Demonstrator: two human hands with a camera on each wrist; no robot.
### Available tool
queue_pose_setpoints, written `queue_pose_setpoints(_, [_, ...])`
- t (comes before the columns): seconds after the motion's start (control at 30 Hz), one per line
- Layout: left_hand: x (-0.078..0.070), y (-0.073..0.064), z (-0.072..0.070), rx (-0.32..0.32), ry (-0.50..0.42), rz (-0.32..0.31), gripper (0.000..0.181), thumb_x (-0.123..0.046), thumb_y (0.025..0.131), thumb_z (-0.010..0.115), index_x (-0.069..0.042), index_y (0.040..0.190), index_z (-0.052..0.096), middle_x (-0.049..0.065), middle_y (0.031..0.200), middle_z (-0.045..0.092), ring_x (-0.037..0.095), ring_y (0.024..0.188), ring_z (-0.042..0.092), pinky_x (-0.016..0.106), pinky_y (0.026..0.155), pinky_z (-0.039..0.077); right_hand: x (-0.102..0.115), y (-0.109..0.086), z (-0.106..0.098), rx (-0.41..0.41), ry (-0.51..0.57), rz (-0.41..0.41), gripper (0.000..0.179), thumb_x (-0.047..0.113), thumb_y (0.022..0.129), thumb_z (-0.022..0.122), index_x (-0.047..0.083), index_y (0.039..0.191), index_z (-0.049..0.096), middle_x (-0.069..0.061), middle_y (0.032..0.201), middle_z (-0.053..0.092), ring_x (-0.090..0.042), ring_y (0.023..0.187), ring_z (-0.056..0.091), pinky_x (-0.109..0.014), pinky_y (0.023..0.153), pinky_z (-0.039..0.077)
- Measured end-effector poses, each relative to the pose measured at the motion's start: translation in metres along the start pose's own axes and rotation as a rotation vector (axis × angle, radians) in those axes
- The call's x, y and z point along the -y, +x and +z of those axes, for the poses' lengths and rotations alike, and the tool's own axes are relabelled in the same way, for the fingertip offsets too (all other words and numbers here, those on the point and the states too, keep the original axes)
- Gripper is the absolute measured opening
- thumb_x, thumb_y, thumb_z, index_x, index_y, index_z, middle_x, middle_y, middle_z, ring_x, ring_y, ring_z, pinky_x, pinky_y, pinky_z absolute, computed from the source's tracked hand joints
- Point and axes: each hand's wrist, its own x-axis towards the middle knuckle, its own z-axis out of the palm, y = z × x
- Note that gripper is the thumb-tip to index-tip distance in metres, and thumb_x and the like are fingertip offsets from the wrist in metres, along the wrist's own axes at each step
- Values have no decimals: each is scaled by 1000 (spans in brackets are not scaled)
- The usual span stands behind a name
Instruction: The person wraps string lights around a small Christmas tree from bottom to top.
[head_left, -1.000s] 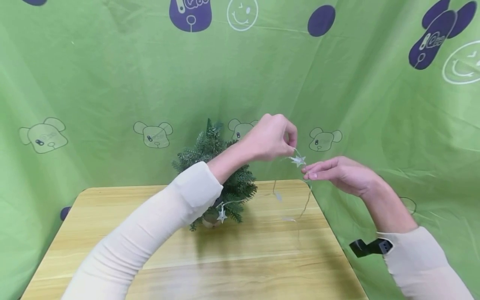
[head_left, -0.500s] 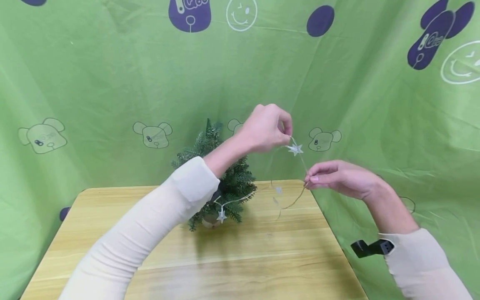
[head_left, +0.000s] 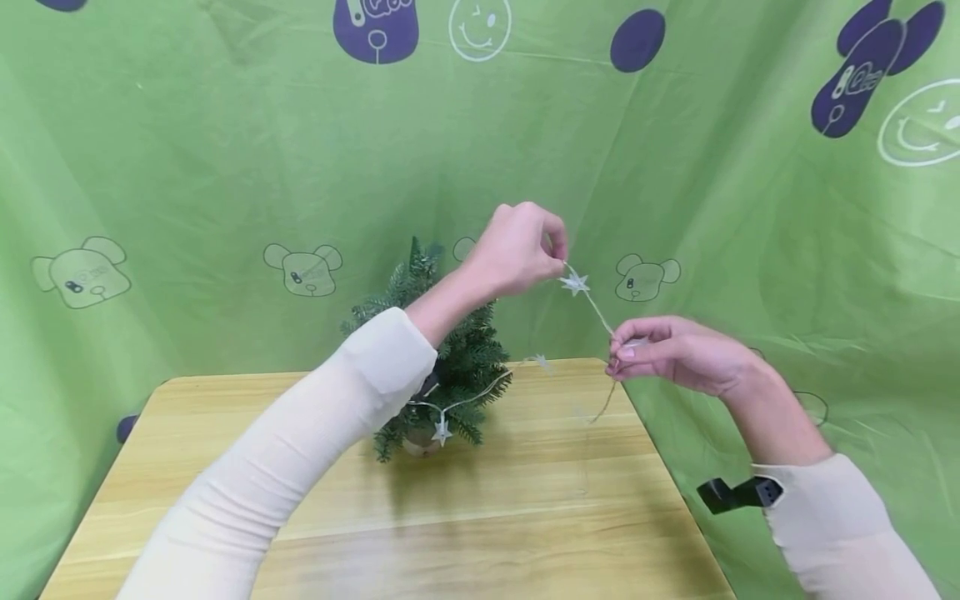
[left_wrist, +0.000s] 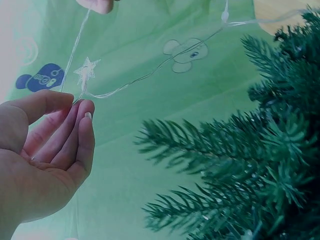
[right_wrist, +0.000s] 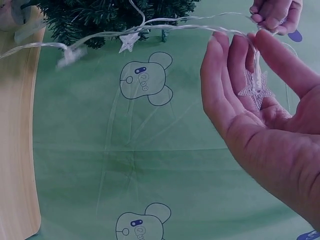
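My left hand [head_left: 517,250] pinches the clear wire of a string of star lights, high to the right of a small artificial Christmas tree [head_left: 480,358]. A clear star [head_left: 575,283] hangs just below those fingertips; the left wrist view shows this star [left_wrist: 87,71] above the thumb and fingers. Lower and farther right, my right hand [head_left: 675,354] pinches the same wire [head_left: 598,312], which runs fairly straight between both hands. Another star [right_wrist: 257,90] lies inside the right palm. From the left hand, wire [left_wrist: 160,67] leads back to the tree, where a star [head_left: 441,430] hangs low in front.
The tree's base [head_left: 422,443] stands on a wooden table [head_left: 450,533] with its rear edge behind. A green printed cloth [head_left: 225,167] hangs behind and at the sides. Loose wire with a star [head_left: 540,361] dangles right of the tree. A black device [head_left: 738,494] sits on the right cuff.
My left hand has risen and moved left, carrying its star along. My right hand has shifted slightly down and along the wire, and the span between the hands has lengthened.
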Motion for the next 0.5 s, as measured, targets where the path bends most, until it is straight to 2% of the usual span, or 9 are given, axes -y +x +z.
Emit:
queue_pose_setpoints(0.17, [9,3,2,3,20,-37,9,-4,88,71,-13,87,74,1,88,76,16,77,67,23,64,54,-4,2,0,-41,-12,12,26,-4,101,49,9,110,68,-2,104,74,-17,98,71,-39,101,55])
queue_pose_setpoints(0.33, [19,6,2,-7,20,-82,10,-3,88,70,-12,88,74,1,87,75,16,74,67,21,58,52,-7,3,1,-55,9,-1,27,-5,100,49,9,113,69,-1,105,74,-15,97,71,-36,100,56])
queue_pose_setpoints(0.5, [25,10,1,-17,16,-99,10,-2,88,70,-11,88,74,2,87,75,16,72,67,22,57,53,-8,4,3,-118,15,25,27,-3,100,51,3,123,64,-2,102,72,-14,94,70,-34,97,57])
